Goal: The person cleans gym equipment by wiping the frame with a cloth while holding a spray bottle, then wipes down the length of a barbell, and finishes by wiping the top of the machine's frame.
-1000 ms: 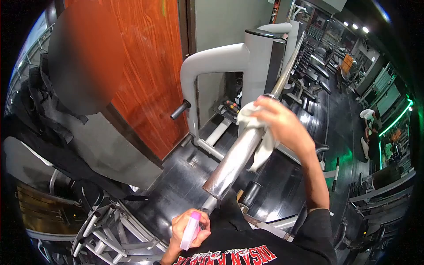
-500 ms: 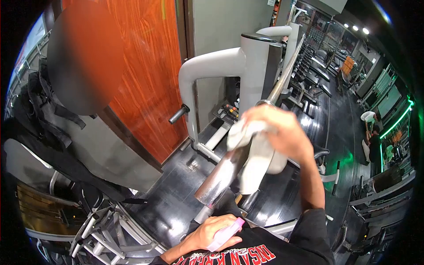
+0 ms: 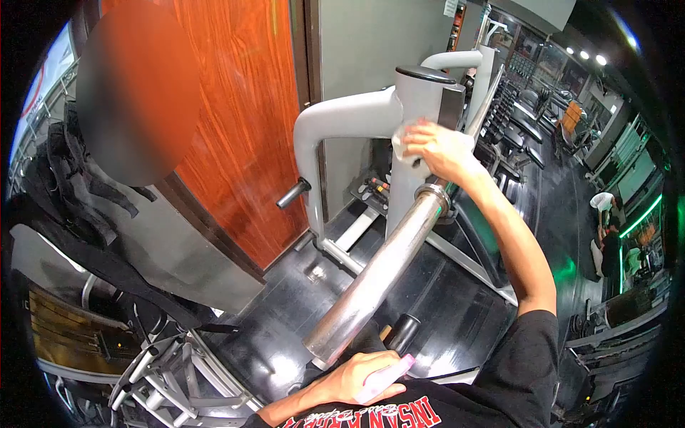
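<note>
My right hand [image 3: 449,155] is closed round a white cloth [image 3: 409,157] against the upright grey post [image 3: 422,91] of a bench frame. Just below that hand, the collar [image 3: 433,194] and thick shiny end sleeve [image 3: 377,279] of a barbell slant down toward me. The thin bar shaft runs off behind my right hand. Low in front of my shirt, my left hand [image 3: 357,376] grips a small pale bottle with a pink top [image 3: 385,378], partly covered by the fingers. This hand is close beside the sleeve's near end.
A bent grey tube arm [image 3: 342,114] with a black-tipped peg [image 3: 291,193] stands left of the post, before a wooden door [image 3: 235,128]. Black clothing [image 3: 71,192] hangs at left. Dumbbells line the back, and a person [image 3: 605,225] is at far right.
My right hand and the cloth have left the barbell sleeve, moving up and away to the post, so the sleeve and collar now show. My left hand still holds the bottle.
</note>
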The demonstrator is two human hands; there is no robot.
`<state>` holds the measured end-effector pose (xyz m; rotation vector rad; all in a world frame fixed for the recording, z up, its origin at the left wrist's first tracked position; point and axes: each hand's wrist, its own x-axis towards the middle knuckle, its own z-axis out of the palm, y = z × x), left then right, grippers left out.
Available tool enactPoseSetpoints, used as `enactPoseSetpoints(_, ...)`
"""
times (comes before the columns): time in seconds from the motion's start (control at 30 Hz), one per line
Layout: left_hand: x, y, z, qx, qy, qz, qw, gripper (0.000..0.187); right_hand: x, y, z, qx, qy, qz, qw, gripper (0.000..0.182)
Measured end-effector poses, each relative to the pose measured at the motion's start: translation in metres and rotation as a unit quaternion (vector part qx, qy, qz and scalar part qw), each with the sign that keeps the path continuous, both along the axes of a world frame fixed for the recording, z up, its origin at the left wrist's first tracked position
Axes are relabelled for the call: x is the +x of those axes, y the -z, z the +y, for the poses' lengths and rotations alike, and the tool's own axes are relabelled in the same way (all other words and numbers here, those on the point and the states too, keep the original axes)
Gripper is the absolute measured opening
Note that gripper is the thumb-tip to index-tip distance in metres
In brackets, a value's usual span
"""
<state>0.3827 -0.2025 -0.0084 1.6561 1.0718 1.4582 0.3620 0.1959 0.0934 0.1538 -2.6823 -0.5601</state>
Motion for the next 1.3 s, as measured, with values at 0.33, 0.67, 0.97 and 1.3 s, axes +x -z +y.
enactPoseSetpoints(0.33, -0.007, -0.008, 0.028, 0.036, -0.023, 0.028, 0.999, 0.030, 0.011, -0.051, -0.020, -0.386, 0.010, 0.023, 0.922, 0.025)
enactPoseSetpoints(0.67, 0.006, -0.034, 0.073, 0.150, -0.086, -0.169, 0.970, 0.016, -0.017, -0.083, 0.068, -0.490, -0.066, 0.116, 0.862, 0.032)
enactPoseSetpoints(0.97, 0.009, -0.051, 0.127, 0.061, -0.177, -0.189, 0.964, 0.017, -0.012, -0.080, 0.071, -0.598, -0.123, 0.035, 0.791, 0.037)
enactPoseSetpoints(1.3, -0.004, -0.068, 0.151, 0.033, -0.133, -0.336, 0.932, 0.024, -0.002, -0.051, 0.067, -0.543, -0.151, 0.356, 0.745, 0.028)
